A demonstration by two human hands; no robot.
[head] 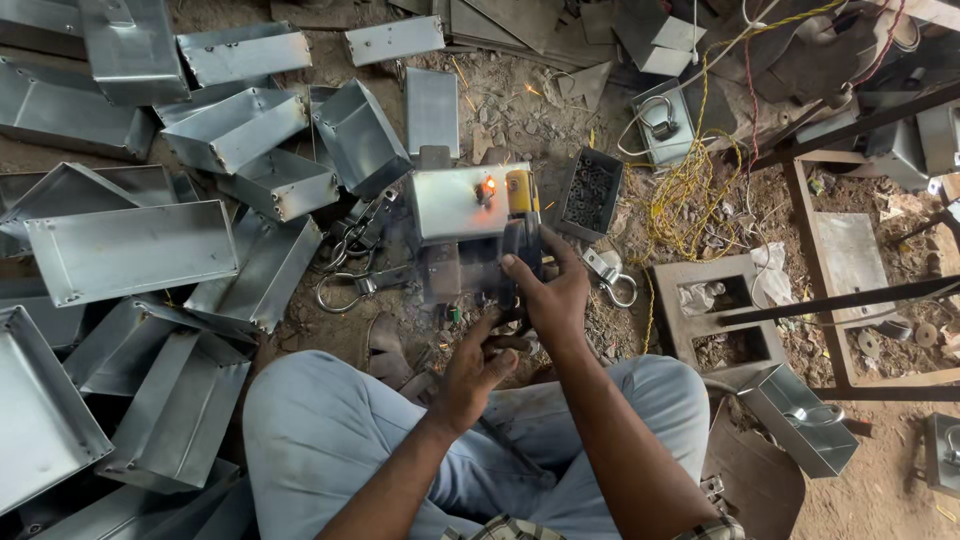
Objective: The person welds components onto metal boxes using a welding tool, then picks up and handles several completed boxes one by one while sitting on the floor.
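Nearest me are my pale blue cloth trousers (330,440), knees spread. My left hand (470,375) is curled tight around a dark handle (505,343) low at the centre. My right hand (550,290) wraps closed over the dark body of a yellow-and-black power tool (520,215), thumb on top. The tool's tip touches a shiny, flat-faced sheet-metal box (455,200) just beyond, with an orange spark (489,187) at the contact. Far left lies a heap of smooth galvanised rectangular trays (130,245) on gritty dirt. To the right, a tangled yellow cord (690,180) and a grey metal padlock hasp (612,280).
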